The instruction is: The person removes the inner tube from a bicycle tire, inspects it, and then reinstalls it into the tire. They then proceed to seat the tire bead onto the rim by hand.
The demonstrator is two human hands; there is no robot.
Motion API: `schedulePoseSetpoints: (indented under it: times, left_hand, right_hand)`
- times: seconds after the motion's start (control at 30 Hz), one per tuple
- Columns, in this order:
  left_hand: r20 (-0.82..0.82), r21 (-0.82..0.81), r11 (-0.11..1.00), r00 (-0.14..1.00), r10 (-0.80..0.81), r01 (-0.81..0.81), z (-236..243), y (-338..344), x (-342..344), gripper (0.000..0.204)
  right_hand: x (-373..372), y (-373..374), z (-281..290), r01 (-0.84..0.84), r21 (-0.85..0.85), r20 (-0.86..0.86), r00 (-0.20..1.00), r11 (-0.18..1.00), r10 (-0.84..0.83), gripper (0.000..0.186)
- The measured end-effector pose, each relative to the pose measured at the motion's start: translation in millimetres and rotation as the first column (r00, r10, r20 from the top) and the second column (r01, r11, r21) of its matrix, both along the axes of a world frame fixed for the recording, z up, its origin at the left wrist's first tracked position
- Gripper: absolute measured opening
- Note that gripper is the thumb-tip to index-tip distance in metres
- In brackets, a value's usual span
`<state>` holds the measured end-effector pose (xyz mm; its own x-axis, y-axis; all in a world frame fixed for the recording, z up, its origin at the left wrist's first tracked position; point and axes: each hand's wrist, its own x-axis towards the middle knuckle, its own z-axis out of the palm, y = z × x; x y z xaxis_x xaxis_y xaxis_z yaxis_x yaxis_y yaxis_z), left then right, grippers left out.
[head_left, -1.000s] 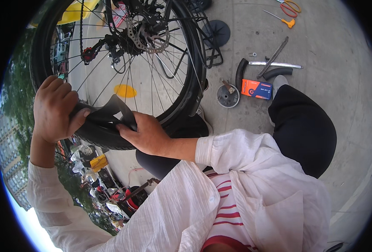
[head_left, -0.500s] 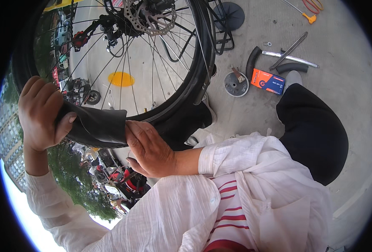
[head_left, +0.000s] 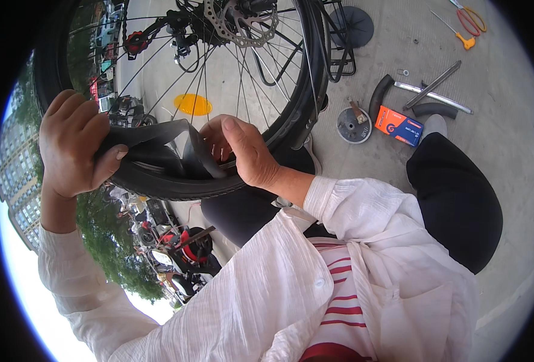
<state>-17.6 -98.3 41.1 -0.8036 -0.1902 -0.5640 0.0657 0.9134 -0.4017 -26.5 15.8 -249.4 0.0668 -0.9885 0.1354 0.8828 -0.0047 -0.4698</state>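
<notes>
One black rubber strip [head_left: 199, 154] lies along the lower part of the bike tyre [head_left: 188, 189], btwn the two hands, its R end bent up in a wide fold. L hand [head_left: 77, 145] is closed firmly over strip + tyre together, fingers wrapped over the far side, thumb pressed on the near side. R hand [head_left: 249, 151] is approx half open just beside the fold: fingers curled in, thumb raised & apart from them; can't tell if the fingertips touch the rubber.

Above the hands, w/in the wheel: thin dark spokes, an oval yellow reflector [head_left: 192, 104], a brake disc [head_left: 258, 37] nr the hub, & a red derailleur pulley [head_left: 136, 43] to its L.

On the concrete [head_left: 496, 139], R side: round metal disc [head_left: 354, 130] w/ a brownish piece on top; orange-&-blue box [head_left: 399, 126] next to it, nr a curved black tube [head_left: 381, 93]. Dark bar [head_left: 434, 84] crosses a silver bar [head_left: 445, 101]. Farther up, yellow-handled screwdriver [head_left: 466, 41] beside a tool w/ red & orange handles [head_left: 472, 23].

Lower L, bkgd: parked motorbikes [head_left: 185, 253], trees [head_left: 110, 247], tall bldg [head_left: 19, 175].
</notes>
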Motion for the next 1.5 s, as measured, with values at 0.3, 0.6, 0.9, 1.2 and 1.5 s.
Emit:
schedulePoseSetpoints:
  times: [0.3,0.6,0.9,1.2,1.5]
  left_hand:
    - [-0.053,0.025,1.0,0.999,-0.013,0.015,-2,0,3,0.041]
    - [-0.026,0.002,1.0,1.0,0.003,-0.003,1,2,2,0.04]
    - [-0.024,-0.017,1.0,1.0,0.001,-0.001,0,2,3,0.04]
    - [-0.022,-0.036,0.999,1.0,-0.015,0.014,2,2,2,0.04]
    - [-0.018,-0.042,0.999,1.0,-0.002,0.001,2,2,4,0.039]
  right_hand:
    - [-7,-14,15,-0.184,-0.127,0.129,0.971,0.975,0.2,0.059]
    - [-5,-7,48,-0.029,0.042,-0.299,0.953,0.999,0.041,0.066]
    - [-11,-14,54,-0.018,0.038,-0.368,0.929,0.999,0.031,0.055]
    - [-19,-30,31,-0.153,-0.119,-0.215,0.969,0.981,0.125,0.037]
    - [-24,-33,25,-0.228,-0.172,-0.208,0.959,0.958,0.191,0.022]
